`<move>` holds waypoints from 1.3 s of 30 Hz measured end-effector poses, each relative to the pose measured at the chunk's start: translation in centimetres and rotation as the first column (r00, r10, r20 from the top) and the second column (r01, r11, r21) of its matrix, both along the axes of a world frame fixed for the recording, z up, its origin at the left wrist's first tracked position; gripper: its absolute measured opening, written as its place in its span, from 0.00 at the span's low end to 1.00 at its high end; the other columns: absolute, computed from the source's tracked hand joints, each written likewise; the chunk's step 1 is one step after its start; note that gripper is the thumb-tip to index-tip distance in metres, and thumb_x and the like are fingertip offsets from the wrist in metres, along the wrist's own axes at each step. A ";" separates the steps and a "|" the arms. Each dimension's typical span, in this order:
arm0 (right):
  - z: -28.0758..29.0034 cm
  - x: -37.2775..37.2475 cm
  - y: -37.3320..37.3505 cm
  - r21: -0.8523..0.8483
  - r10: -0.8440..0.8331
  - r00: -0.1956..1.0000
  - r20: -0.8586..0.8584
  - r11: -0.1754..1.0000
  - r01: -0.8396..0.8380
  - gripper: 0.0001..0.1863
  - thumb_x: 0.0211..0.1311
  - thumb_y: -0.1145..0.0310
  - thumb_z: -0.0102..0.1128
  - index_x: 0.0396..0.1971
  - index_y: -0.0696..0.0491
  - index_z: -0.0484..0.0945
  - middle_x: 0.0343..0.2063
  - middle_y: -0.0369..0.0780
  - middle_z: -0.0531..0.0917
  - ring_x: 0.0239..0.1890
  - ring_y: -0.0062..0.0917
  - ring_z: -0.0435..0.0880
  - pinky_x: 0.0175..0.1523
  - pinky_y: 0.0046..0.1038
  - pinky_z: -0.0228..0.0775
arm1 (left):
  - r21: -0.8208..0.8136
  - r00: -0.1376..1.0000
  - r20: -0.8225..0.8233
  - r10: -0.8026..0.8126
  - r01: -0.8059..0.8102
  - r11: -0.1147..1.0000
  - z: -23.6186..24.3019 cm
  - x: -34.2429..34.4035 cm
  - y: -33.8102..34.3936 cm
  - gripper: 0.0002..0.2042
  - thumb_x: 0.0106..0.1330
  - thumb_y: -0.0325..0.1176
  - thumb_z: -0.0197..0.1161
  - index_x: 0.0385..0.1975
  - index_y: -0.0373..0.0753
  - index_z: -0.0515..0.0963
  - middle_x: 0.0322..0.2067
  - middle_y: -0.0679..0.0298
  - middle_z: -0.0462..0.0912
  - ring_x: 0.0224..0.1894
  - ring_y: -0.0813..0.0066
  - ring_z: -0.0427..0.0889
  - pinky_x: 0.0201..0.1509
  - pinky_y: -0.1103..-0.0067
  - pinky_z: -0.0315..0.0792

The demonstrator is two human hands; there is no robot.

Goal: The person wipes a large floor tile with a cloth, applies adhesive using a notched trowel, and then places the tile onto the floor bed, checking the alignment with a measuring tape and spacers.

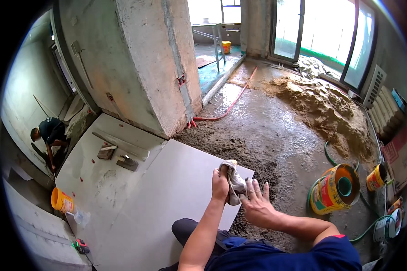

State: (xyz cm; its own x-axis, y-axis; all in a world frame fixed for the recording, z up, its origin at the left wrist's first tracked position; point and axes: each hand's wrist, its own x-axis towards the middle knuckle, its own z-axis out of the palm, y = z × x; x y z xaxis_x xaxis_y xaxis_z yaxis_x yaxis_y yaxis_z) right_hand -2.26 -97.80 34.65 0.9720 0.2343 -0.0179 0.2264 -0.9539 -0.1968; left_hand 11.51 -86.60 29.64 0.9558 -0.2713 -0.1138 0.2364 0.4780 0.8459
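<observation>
My left hand (220, 185) is closed on a crumpled, dirty grey-white cloth (234, 183) over the right part of a large pale floor tile (172, 198). Beside it, my right hand (259, 205) has its fingers raised and spread, with fingertips at the cloth's right edge; whether they touch it is unclear. Dark, rough mortar (199, 140) borders the tile. A notched trowel (127, 163), a block-like tool (106, 152) and a long pale straightedge (122, 143) lie on the tiles to the left.
A co-worker (49, 135) bends in the left passage. Yellow buckets (323, 198) (62, 200) stand either side, one holding green hose. A sand pile (316, 108), red pipe (226, 113), green laser device (81, 246), concrete pillar (144, 67) and metal stand (217, 49) surround the work area.
</observation>
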 end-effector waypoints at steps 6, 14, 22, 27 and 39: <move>-2.3 2.4 -1.0 -0.258 0.105 0.994 0.033 0.962 -0.093 0.35 0.56 0.69 0.48 0.62 0.73 0.56 0.65 0.68 0.51 0.69 0.67 0.43 0.64 0.73 0.24 | -0.055 0.979 -0.128 -0.158 0.152 0.987 0.2 -1.7 -1.4 0.20 0.76 0.45 0.42 0.54 0.35 0.69 0.44 0.60 0.78 0.44 0.72 0.79 0.48 0.77 0.76; -0.5 1.0 2.0 -0.272 0.340 0.932 0.124 0.915 -0.298 0.27 0.56 0.70 0.50 0.56 0.67 0.67 0.63 0.69 0.52 0.67 0.69 0.48 0.62 0.75 0.33 | 0.094 0.995 -0.070 -0.077 0.083 0.992 1.9 -1.0 0.5 0.16 0.76 0.33 0.44 0.51 0.30 0.75 0.45 0.59 0.81 0.42 0.73 0.80 0.46 0.78 0.77; 3.8 2.5 -1.7 0.901 0.327 0.943 -0.066 0.426 -0.084 0.38 0.51 0.82 0.61 0.65 0.52 0.62 0.71 0.48 0.49 0.72 0.39 0.54 0.74 0.41 0.45 | -0.260 0.962 -0.260 -0.079 0.009 0.966 2.2 0.9 4.0 0.21 0.76 0.42 0.43 0.56 0.32 0.72 0.43 0.60 0.82 0.37 0.71 0.82 0.43 0.74 0.78; 3.0 4.2 -2.3 0.903 0.238 0.954 -0.183 -0.343 0.259 0.43 0.55 0.73 0.53 0.71 0.52 0.46 0.71 0.49 0.50 0.65 0.47 0.66 0.69 0.44 0.56 | -0.348 0.960 -0.216 -0.178 0.095 0.933 3.4 -0.3 3.2 0.20 0.77 0.39 0.39 0.62 0.35 0.66 0.52 0.62 0.77 0.49 0.72 0.79 0.53 0.75 0.75; -0.7 6.4 -8.5 0.938 -0.350 0.872 -0.341 -0.190 0.290 0.31 0.66 0.62 0.51 0.68 0.52 0.58 0.61 0.45 0.69 0.60 0.33 0.72 0.62 0.32 0.63 | 0.124 0.980 0.188 -0.064 0.041 0.991 -1.6 -2.5 -0.4 0.15 0.60 0.17 0.60 0.46 0.35 0.69 0.41 0.60 0.77 0.43 0.73 0.79 0.49 0.77 0.74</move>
